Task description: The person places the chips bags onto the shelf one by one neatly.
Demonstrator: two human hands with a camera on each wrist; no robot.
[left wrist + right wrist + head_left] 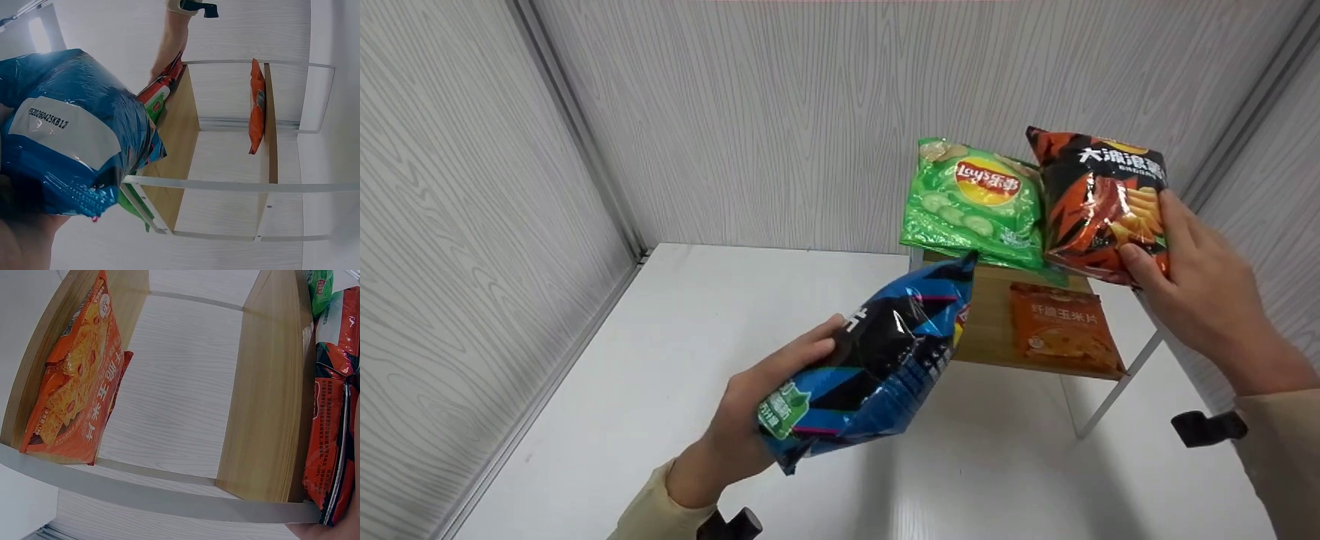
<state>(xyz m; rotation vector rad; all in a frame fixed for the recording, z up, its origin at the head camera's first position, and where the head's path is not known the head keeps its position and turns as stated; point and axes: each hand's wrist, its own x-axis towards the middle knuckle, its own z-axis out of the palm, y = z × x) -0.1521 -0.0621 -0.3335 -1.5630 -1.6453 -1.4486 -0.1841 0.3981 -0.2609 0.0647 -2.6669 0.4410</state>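
Observation:
My left hand [750, 405] grips a blue and black chip bag [877, 360], tilted in front of the shelf; in the left wrist view the bag's blue back with a white label [62, 132] fills the left side. My right hand [1204, 285] holds a red and black chip bag [1110, 210] by its right side, at the right end of the shelf's top board. Beside it a green chip bag [975, 199] lies on that board, touching or nearly touching the red one. An orange corn chip bag [1065, 330] lies on the lower board.
The small two-level shelf has wooden boards [180, 152] and a white metal frame [1117, 397]. It stands on a white table [720, 322], against wood-grain panels [772, 112] at the back and sides. A black wrist camera mount [1207, 429] sits on each forearm.

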